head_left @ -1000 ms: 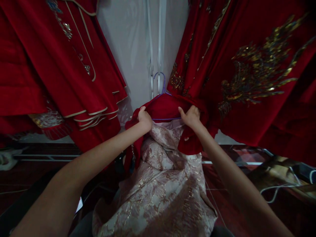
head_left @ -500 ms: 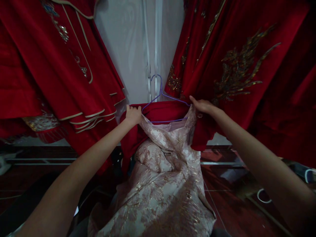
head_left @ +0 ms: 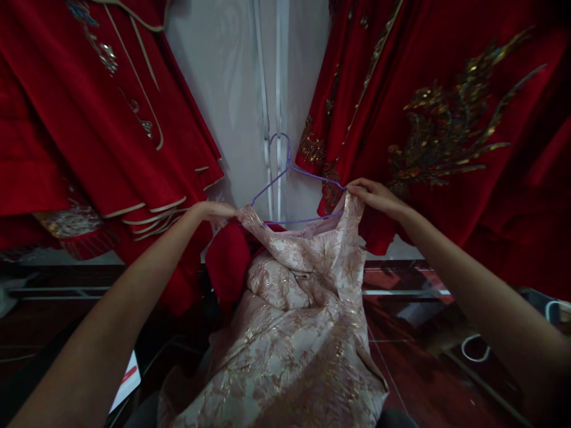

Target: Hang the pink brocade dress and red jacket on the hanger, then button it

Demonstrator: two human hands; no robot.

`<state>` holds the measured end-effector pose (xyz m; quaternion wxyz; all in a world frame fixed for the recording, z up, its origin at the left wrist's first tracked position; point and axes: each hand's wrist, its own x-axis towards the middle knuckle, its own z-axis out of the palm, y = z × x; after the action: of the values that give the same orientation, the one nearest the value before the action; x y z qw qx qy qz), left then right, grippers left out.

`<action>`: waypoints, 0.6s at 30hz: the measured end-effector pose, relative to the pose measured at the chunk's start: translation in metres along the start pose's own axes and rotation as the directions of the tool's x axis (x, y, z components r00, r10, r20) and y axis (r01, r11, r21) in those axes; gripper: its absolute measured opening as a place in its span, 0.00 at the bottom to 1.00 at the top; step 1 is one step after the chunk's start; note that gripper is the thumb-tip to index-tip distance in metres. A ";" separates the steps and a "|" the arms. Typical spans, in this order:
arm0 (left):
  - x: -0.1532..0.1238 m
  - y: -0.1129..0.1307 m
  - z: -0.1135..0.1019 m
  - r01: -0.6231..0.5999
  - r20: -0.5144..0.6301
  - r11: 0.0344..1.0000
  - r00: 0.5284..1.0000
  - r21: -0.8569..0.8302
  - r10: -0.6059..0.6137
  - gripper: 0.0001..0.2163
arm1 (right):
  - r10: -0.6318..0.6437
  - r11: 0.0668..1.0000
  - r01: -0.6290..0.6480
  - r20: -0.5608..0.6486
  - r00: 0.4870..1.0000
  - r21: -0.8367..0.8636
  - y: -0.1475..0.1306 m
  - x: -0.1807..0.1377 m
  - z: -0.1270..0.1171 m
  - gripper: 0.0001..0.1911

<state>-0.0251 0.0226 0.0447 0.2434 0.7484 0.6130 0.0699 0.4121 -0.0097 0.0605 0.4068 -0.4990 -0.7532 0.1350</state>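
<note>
A pale pink dress point(head_left: 307, 333) with a metallic gold pattern hangs by its straps on a purple wire hanger point(head_left: 289, 167). My left hand point(head_left: 220, 212) pinches the dress's left strap near the hanger's left end. At the other end, my right hand point(head_left: 375, 195) grips the right strap between thumb and fingers. A bunched red garment point(head_left: 228, 261) lies behind the dress's left side, below my left hand. How far it runs behind the dress is hidden.
Red garments with pale piping point(head_left: 147, 137) hang at the left. On the right hangs a red garment with gold bird embroidery point(head_left: 450, 125). Between them stands a pale panel point(head_left: 214, 77). A metal rail point(head_left: 405, 292) runs low above the reddish tiled floor point(head_left: 392, 368).
The red cloth spread across the hanger has dropped behind the dress. My left hand has moved left and slightly down, and the left strap now shows. My right hand's fingers have closed over the strap.
</note>
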 end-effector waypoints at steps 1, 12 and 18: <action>-0.002 -0.003 -0.001 0.042 0.118 0.999 0.992 0.014 -0.044 0.14 | -0.004 1.000 0.004 -0.001 1.000 0.005 0.001 0.001 0.001 0.21; 0.016 -0.023 0.021 -0.441 -0.366 0.897 0.829 0.036 0.423 0.24 | -0.036 0.993 0.051 -0.134 0.990 0.107 0.012 0.000 0.012 0.15; 0.002 -0.027 0.036 -0.332 -0.662 0.916 0.638 0.224 0.394 0.19 | 0.008 0.974 0.046 -0.240 0.971 0.221 0.016 -0.002 0.017 0.13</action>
<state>-0.0337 0.0183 0.0010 -0.0544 0.7835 0.4980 0.3677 0.4100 -0.0005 0.0398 0.5499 -0.4549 -0.6832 0.1545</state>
